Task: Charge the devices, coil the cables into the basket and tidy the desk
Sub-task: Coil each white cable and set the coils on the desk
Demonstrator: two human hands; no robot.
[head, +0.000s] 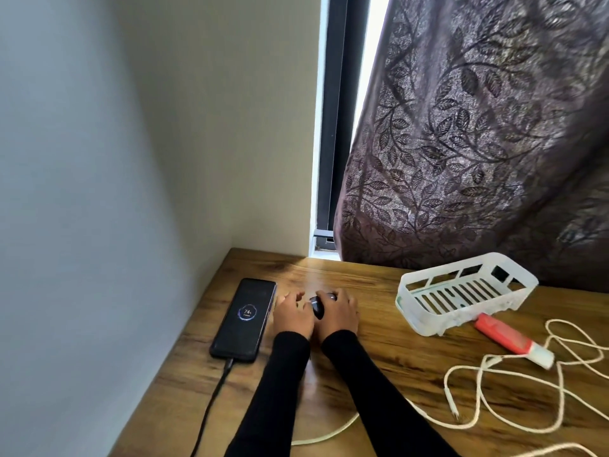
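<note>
Both hands side by side on the surface [379, 351] — right hand [336, 313] gripping a small dark device [318, 306] | left hand [291, 313] fingers relaxed, spread | one phone [245, 319], one basket [461, 291], one white cable [527, 384]

Daylight enters through a bright, overexposed window gap [346, 94] at twelve o'clock, leaving a soft sheen on the wooden desk [379, 357] below, a dim grey wall [82, 192] at nine o'clock, and wide-angle bending with slight blur toward the edges.

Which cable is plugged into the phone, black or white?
The black cable: it enters the phone at its near end. The white cable lies loose at right.
</note>
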